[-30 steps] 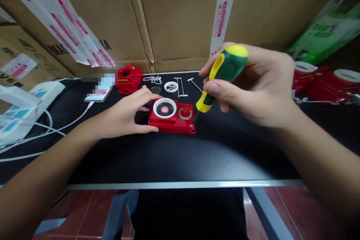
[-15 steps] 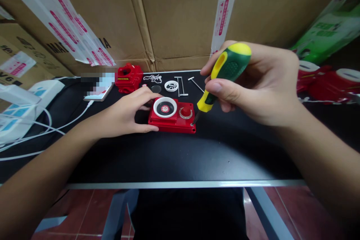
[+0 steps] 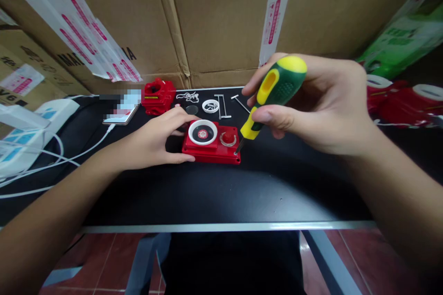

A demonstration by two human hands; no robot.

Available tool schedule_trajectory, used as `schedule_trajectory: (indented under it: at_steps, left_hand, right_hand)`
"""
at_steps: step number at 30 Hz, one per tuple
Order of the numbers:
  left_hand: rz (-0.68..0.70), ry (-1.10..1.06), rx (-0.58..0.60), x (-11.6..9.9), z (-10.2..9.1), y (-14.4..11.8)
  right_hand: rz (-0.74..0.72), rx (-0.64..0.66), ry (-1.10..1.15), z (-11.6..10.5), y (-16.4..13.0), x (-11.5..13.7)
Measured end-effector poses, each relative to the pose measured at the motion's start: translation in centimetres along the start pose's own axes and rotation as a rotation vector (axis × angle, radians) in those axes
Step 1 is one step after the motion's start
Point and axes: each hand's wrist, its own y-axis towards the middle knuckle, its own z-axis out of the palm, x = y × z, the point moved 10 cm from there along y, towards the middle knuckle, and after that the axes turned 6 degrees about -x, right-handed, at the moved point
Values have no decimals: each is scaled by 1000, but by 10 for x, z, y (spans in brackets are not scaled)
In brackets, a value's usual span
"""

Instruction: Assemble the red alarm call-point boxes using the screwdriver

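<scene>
A red box-shaped housing (image 3: 211, 156) lies on the black table, with a white ring (image 3: 203, 141) around a dark dial and a round red knob (image 3: 228, 138) on top. My left hand (image 3: 157, 138) grips its left end, thumb on the front side and fingers behind. In my right hand (image 3: 311, 101) is a green and yellow screwdriver (image 3: 282, 83), held tilted with the thumb along the handle. Its tip meets a screw at the housing's front right corner. Part of my right fingers is hidden behind the handle.
Behind the housing are a white cap of small screws (image 3: 211, 106), metal T-shaped rods (image 3: 224, 106), white string (image 3: 187, 97) and a red casting (image 3: 157, 97). A phone (image 3: 124, 109) and power strip (image 3: 38, 133) lie left. More red housings (image 3: 398, 106) stand right, cardboard boxes (image 3: 221, 18) behind.
The screwdriver handle has shifted slightly left and turned a little in my right hand; its tip stays at the same corner. My left hand and the housing have barely moved.
</scene>
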Motion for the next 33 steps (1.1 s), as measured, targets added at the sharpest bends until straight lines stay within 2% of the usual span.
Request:
schedule_trajectory:
  at_steps: [7,10,18,22,25,33]
  left_hand:
    - [13,44,1,-4,-1,1]
    - [21,63,2,-5,-1,1]
    - [13,44,-1,-4,-1,1]
    - [2,46,-5,-3,-1,1]
    - [10,52,0,-4,-1,2]
    - [32,4,5,-2,1,0]
  right_hand:
    - [54,137,44,9,-9,-2]
    - [48,155,38,9,-9,-3]
    - [44,111,-68,11,-6,1]
    - [-19,-44,-14,4,-6,9]
    - [-35,-106,20,2,-7,11]
    - [-69,-105,-56,-1,-11,13]
